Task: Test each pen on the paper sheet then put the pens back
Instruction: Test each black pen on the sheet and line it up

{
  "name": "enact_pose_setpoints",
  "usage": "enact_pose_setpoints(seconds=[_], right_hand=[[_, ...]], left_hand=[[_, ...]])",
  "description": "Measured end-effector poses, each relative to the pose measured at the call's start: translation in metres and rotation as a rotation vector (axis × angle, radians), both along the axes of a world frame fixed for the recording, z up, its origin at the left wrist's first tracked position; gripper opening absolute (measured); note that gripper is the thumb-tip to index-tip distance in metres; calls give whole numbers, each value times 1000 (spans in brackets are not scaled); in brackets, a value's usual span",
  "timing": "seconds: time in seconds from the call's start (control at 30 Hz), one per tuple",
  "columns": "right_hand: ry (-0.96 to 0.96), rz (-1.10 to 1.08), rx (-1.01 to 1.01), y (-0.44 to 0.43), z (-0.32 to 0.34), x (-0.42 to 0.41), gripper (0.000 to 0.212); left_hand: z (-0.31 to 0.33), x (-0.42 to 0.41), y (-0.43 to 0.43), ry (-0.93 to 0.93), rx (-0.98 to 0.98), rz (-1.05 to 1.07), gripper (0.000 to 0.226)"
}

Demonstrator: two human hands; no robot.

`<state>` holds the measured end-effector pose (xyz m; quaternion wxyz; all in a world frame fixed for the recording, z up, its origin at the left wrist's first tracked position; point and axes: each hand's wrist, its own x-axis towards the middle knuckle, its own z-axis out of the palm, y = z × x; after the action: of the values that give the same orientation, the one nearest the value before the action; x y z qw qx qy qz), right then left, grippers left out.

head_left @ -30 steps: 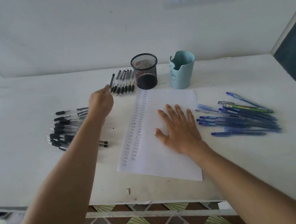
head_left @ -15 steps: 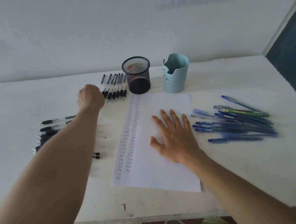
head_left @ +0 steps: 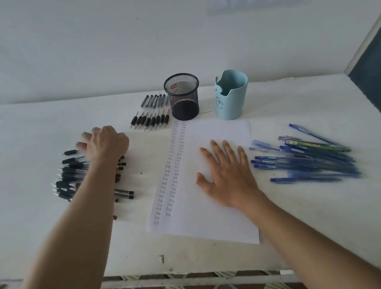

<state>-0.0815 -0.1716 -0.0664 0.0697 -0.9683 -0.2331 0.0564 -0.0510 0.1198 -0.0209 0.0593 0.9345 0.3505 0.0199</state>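
From the head view: the left hand [head_left: 104,144] has swung away from the neat row of black pens [head_left: 151,116] by the mesh cup [head_left: 183,96] and now sits over the loose black pile [head_left: 70,174]. That looks like one pen tested and the next being fetched. Its fingers are blurred, so I can't tell if they pinch anything. The right hand [head_left: 227,176] lies spread flat, pinning the paper sheet [head_left: 223,216]. Blue pens [head_left: 311,157] wait at the right. No pens poke out of the mesh cup or the blue cup [head_left: 232,97].
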Motion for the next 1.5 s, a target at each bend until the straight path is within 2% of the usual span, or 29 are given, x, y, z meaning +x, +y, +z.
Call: enact_pose_setpoints(seconds=[0.07,0.17,0.27,0.47,0.67,0.83,0.93,1.03,1.17,1.4,1.47,1.5], right_hand=[[0,-3,-1,0,1,0,90],[9,-3,2,0,3,-1,91],[14,-2,7,0,3,-1,92],[10,7,-3,-1,4,0,88],[17,7,1,0,5,-1,92],[14,5,-20,0,5,-1,72],[16,5,-23,-1,5,0,71],[16,7,-23,-1,3,1,74],[-1,6,-10,-1,4,-1,93],[-9,4,-13,-1,3,0,78],[-5,0,-4,-1,4,0,80],[-7,-1,7,-1,4,-1,80]], left_hand=[[-2,-10,4,90,-12,9,40],[-4,-20,2,88,-51,-26,35],[-5,-28,-1,-38,-63,-49,16],[-6,-29,-2,-195,-59,-168,37],[-7,-32,-3,-437,-126,-347,23],[-2,-36,-21,-653,-60,-617,19],[6,-43,-48,-735,-175,-697,18],[24,-54,-77,-706,-344,-644,25],[39,-68,-101,-684,-593,-637,59],[47,-82,-115,-740,-936,-598,37],[45,-84,-117,-723,-914,-551,18],[41,-87,-117,-732,-895,-508,21]])
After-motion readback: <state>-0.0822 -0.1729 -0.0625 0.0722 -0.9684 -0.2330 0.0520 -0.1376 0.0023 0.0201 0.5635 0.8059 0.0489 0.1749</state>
